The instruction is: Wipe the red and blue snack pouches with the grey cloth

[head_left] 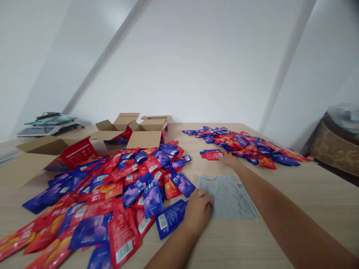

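Note:
My left hand (pixel 197 208) rests on the table at the left edge of a grey cloth (pixel 228 197). Its fingers are loosely bent and slightly apart, with no packet seen in them. Beside it lies a blue packet (pixel 171 219) with a white barcode label. Farther away, my right hand (pixel 229 160) reaches past the cloth. Its fingers close on the right end of a red packet (pixel 212 155), which lies over a blue one; the fingertips are partly hidden. A large heap of red and blue packets (pixel 120 190) spreads to the left of my left hand.
Another heap of red and blue packets (pixel 238 144) lies at the back right. Open cardboard boxes (pixel 146 138) stand at the back left, with a nearer open box (pixel 47 153). Flat items (pixel 50 125) are stacked by the wall. A patterned brown object (pixel 336 142) stands far right.

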Motion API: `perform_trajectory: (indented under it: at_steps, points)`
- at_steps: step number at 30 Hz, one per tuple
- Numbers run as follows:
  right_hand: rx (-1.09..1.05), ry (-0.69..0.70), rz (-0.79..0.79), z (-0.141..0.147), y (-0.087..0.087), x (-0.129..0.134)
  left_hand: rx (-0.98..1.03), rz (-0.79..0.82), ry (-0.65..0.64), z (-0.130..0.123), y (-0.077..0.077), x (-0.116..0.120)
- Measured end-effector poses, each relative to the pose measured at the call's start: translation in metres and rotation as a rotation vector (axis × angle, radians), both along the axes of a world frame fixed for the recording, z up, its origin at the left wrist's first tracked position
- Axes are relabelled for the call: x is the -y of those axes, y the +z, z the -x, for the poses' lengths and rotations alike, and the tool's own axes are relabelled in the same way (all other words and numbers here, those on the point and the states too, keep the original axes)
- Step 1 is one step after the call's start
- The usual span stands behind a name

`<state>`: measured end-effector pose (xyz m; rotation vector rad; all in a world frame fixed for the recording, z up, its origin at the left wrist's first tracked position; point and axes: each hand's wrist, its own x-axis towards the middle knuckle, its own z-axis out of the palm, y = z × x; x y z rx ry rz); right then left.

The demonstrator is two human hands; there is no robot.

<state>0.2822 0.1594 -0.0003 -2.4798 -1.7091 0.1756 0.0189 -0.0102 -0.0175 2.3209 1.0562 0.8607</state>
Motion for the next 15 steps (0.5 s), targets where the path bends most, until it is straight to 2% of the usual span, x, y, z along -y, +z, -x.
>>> perform_trajectory:
  at_steps: [4, 9, 12, 15]
  points:
    - [0.097, 0.089, -0.037, 0.007, 0.011, 0.002, -0.012, -0.013, 0.030, 0.000, 0.002, 0.001]
    - [0.190, 0.282, -0.102, 0.038, 0.005, 0.013, -0.046, -0.038, -0.017, 0.001, 0.004, 0.004]
    - [0.215, 0.311, -0.126, 0.048, 0.003, 0.020, -0.058, -0.055, -0.026, 0.002, 0.003, 0.004]
    - [0.210, 0.325, -0.159, 0.047, 0.008, 0.033, -0.105, -0.099, 0.013, 0.001, 0.001, 0.004]
